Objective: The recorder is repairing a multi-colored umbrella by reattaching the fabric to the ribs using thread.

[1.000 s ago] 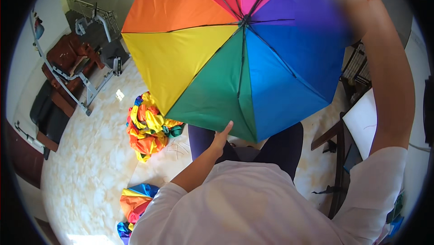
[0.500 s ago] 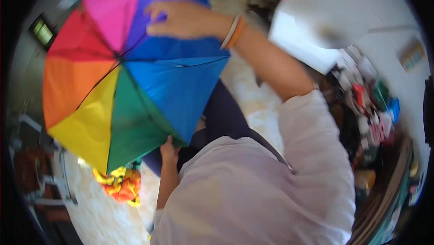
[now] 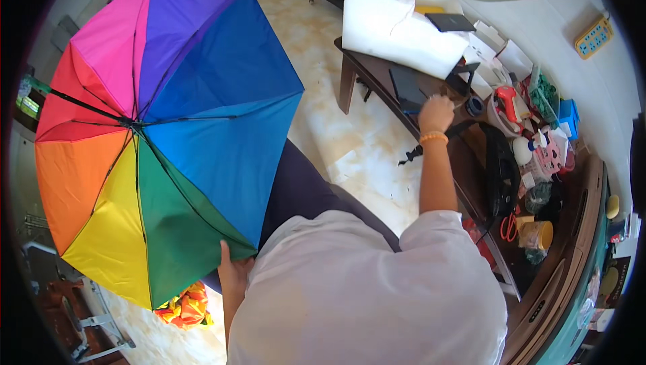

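A rainbow umbrella (image 3: 202,89) stands opened out at my left, its inner side with the black ribs and centre toward me. My left hand (image 3: 233,272) grips its rim at the green panel, the thumb on the inside of the cloth and the other fingers hidden. My right hand (image 3: 437,114), with an orange band at the wrist, is closed above the dark table (image 3: 367,62). It is beside a flat dark case (image 3: 406,89) and a dark round roll (image 3: 474,106); whatever its fingers hold, if anything, I cannot make out.
White foam boxes (image 3: 397,35) stand on the table. Right of them lie a black bag (image 3: 496,170), red scissors (image 3: 509,227) and a cluttered pile with a blue box (image 3: 569,117). Bright orange and yellow cloth (image 3: 185,308) lies on the floor below the umbrella.
My right hand has left the umbrella's inside and swung right to the table, closing. The umbrella sits lower and farther left in view, with my left hand still at its rim.
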Demonstrator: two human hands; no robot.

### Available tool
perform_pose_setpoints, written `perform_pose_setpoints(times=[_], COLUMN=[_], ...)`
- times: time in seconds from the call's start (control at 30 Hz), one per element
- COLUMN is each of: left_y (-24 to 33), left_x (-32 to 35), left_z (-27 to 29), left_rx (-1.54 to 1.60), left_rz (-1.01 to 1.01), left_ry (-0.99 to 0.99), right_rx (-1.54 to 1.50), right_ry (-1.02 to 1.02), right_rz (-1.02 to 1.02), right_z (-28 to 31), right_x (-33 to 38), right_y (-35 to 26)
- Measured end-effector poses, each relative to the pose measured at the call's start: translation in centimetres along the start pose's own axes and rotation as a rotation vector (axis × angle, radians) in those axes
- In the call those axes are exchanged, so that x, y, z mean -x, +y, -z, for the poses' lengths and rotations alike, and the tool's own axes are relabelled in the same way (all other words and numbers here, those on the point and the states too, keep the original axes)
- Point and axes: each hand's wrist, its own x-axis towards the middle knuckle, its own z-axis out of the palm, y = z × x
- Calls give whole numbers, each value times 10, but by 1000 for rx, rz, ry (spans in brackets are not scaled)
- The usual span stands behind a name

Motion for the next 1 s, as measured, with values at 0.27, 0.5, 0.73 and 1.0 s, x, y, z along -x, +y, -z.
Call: perform_pose_setpoints(times=[0.27, 0.5, 0.73, 1.0], left_y=[65, 77, 66, 15], left_x=[101, 71, 30, 14], left_z=[1, -75, -145, -81], left_rx=[-969, -590, -71, -1706], left_rz=[-65, -675, -475, -894], left_ry=[-349, -155, -337, -120], right_rx=[-37, -1840, -1373, -433], right_ry=[-18, -517, -1208, 496], right_rz=[26, 444, 1336, 607], right_z=[-40, 155, 192, 103], right_x=[2, 82, 173, -135], right_y=[37, -69, -149, -151])
